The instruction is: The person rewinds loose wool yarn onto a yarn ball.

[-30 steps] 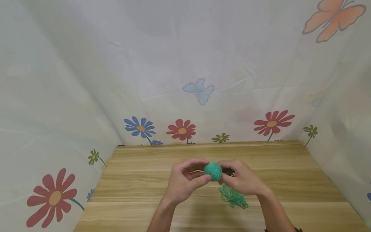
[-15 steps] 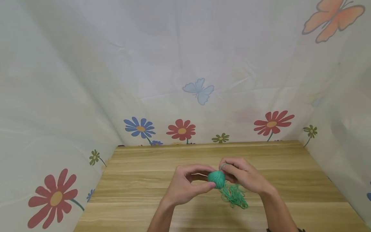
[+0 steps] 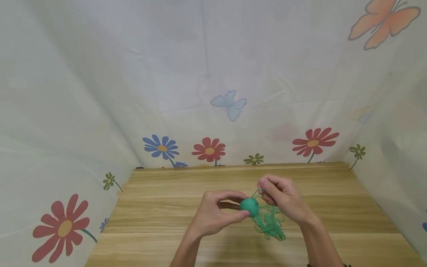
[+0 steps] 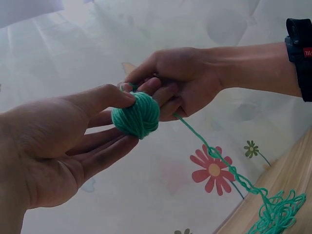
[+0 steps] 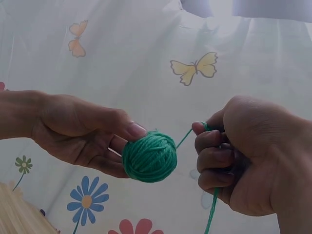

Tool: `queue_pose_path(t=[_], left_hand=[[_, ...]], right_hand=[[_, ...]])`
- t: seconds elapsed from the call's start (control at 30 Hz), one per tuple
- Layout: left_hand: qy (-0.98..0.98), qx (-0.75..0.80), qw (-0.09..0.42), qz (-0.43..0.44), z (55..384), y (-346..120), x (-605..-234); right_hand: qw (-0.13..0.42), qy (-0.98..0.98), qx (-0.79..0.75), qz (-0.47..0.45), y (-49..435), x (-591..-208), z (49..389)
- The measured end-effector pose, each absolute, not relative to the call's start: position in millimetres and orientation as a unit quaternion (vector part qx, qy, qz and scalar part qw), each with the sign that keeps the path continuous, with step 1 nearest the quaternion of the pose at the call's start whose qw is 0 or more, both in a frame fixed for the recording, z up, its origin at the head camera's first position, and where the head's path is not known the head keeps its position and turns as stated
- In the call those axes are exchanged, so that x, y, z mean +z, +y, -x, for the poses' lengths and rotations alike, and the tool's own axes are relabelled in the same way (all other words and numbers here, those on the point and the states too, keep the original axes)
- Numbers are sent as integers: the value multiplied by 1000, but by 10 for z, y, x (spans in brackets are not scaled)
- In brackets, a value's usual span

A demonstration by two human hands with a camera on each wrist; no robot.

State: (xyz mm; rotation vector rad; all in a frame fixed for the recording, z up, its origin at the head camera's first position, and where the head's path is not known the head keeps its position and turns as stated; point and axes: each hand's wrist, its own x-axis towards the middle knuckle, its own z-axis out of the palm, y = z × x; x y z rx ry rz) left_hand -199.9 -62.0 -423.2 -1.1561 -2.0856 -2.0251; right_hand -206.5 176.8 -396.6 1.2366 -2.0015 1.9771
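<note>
Left hand (image 3: 211,214) pinches the yarn ball (image 3: 249,207); right hand (image 3: 281,194) grips its strand (image 5: 212,209). Winding seems the step, next needing even tension.

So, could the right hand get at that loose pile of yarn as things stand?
Probably yes: only a strand runs between the right hand and the loose pile, with nothing seen blocking the way. But that hand grips yarn leading to the ball, so it may need to let go first.
</note>
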Motion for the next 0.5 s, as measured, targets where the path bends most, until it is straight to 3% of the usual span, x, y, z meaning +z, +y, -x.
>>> queue_pose_path(t=[0.1,0.5], left_hand=[[-671,-652,17,353,1986,-615,-4209],[-670,-683,69,282,1980,-601,-4126]], right_hand=[[52,-634,647,-420,1770,-3981,2074],[40,-667,576,-472,1700,-4026,2048]])
